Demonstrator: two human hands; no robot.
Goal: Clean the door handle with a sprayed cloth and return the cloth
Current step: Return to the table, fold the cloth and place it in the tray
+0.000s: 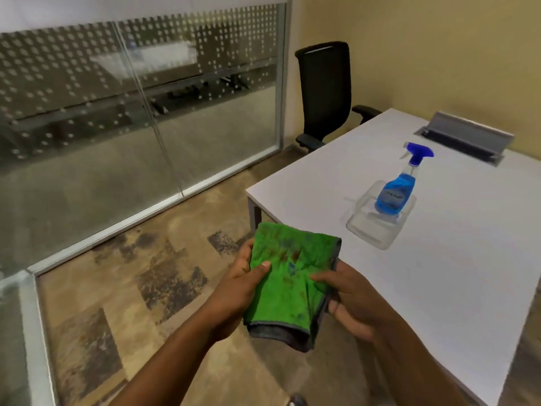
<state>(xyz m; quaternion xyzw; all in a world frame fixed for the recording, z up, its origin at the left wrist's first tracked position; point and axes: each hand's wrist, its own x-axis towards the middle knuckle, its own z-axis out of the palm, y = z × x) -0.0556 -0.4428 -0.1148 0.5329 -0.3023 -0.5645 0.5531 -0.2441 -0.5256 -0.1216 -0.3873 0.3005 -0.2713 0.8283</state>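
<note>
Cloth [288, 276]: green, grey-edged, folded, with dark brownish and bluish stains across the top face. Located lower centre of frame, held in the air over the floor [152, 282], just off the near corner of the table [439, 273]. Lower folded edge droops, showing the grey underside.

Left hand [238, 291]: grips the cloth's left edge, thumb pressed flat on the top face, other fingers curled beneath and mostly hidden. Right hand [348, 300]: grips the cloth's right edge, thumb on top pointing toward frame centre, fingers wrapped under the grey hem. Both forearms enter from the bottom edge.

Table: white, fills the right half of frame. Spray bottle [399, 186] stands upright in a clear tray [371, 230] at centre right; blue liquid, blue trigger head with nozzle facing left. Tray sits well apart from the cloth, toward the upper right of it. Grey cable box [468, 136] with raised lid sits at the table's far edge, upper right.

Chair [325, 92]: black mesh back, armrests, upper centre, beside the far table end against a yellow wall [424, 48].

Glass partition [131, 112]: left and upper left, dotted frosted band, metal frame at floor level. Floor is tan with dark mottled patches. Door handle cannot be located in this view.
</note>
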